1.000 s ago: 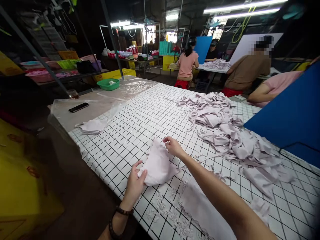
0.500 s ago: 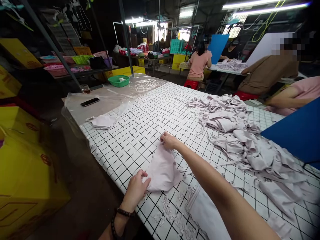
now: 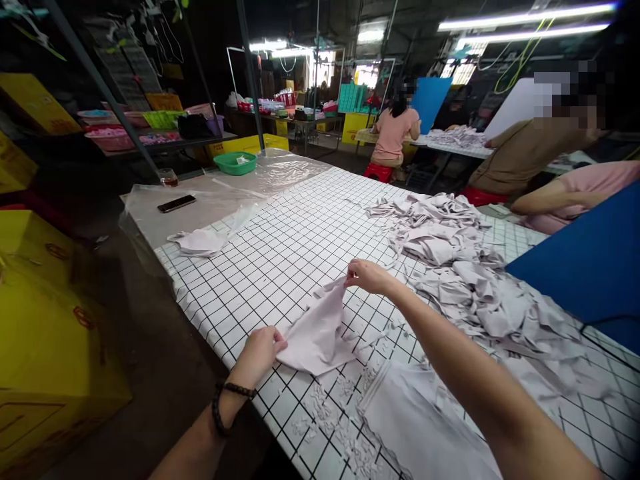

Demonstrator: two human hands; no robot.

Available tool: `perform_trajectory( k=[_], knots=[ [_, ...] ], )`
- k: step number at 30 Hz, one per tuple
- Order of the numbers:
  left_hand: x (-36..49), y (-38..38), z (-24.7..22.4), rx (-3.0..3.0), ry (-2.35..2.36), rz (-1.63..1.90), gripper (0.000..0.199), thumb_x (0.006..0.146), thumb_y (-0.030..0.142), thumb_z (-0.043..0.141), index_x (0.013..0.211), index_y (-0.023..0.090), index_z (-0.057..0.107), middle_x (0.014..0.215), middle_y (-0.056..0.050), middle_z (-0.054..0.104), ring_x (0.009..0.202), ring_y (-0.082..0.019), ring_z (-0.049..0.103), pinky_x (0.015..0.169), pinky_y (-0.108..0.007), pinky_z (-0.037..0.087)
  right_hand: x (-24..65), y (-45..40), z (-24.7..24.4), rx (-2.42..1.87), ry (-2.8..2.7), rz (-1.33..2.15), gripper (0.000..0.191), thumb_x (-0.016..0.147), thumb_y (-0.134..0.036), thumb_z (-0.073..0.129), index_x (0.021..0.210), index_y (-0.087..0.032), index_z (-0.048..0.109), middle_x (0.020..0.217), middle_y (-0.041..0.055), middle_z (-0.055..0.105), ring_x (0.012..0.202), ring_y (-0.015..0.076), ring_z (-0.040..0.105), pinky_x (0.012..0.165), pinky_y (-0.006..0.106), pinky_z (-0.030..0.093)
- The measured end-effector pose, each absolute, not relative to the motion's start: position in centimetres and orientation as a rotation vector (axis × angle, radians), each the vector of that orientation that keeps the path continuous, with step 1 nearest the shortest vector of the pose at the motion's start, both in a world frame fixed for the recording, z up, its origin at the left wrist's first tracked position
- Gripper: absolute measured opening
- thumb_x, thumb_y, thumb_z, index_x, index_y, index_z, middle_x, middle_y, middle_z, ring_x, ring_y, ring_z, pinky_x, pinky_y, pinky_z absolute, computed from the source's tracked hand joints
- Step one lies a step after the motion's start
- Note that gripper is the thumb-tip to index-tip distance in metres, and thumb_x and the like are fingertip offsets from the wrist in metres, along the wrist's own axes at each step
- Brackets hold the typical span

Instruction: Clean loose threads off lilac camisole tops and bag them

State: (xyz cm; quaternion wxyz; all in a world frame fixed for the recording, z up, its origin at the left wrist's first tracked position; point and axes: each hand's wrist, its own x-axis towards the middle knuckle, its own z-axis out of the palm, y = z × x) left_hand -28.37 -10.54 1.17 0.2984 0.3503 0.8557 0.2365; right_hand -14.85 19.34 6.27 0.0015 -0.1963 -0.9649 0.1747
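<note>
**Cloth corner lifted off the grid**

Since half a second ago your right hand (image 3: 367, 275) has risen from the counter (image 3: 280, 253) and drawn the far corner of the pale lilac triangular fabric piece (image 3: 320, 330) up with it, so the cloth now slopes from that hand down to your left hand (image 3: 257, 352). Your right fingers (image 3: 351, 277) are pinched tight on the raised corner. Your left fingers (image 3: 277, 343) are closed on the near corner, low against the white counter with its black grid lines, by the near edge. Beyond your right fingers, on their far right side, sprawls the loose heap of lilac fabric offcuts (image 3: 460, 267). Just below the cloth, nearer to you than both sets of fingers, small pale trimmings (image 3: 330, 407) lie scattered beside a flat lilac sheet (image 3: 425, 427). Far past your left fingers rests a black phone (image 3: 177, 203) on clear plastic film (image 3: 220, 200).
</note>
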Motion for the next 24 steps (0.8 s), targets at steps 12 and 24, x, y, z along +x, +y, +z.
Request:
perform_trajectory(
  k=[12, 24],
  knots=[
    [-32.4, -3.4, 11.4, 1.595, 1.978, 0.968, 0.025, 0.078, 0.044, 0.059, 0.080, 0.020, 0.065, 0.085, -0.002, 0.059, 0.073, -0.014, 0.054, 0.065, -0.025, 0.043, -2.3, 17.2, 15.3, -0.372, -2.121, 1.719, 0.026, 0.073, -0.037, 0.071, 0.072, -0.019, 0.052, 0.102, 0.0074, 0.064, 0.109, 0.0238, 0.051, 0.084, 0.036, 0.044],
    [-33.7, 3.1, 19.0, 1.307, 1.087, 1.144, 0.020, 0.075, 0.034, 0.066, 0.079, 0.015, 0.060, 0.107, -0.008, 0.054, 0.077, -0.014, 0.049, 0.067, -0.026, 0.042, 2.4, 16.8, 12.0, -0.496, -2.093, 2.060, 0.033, 0.066, -0.037, 0.077, 0.081, -0.014, 0.060, 0.072, -0.0017, 0.057, 0.063, 0.0100, 0.051, 0.054, 0.021, 0.037]
  ],
)
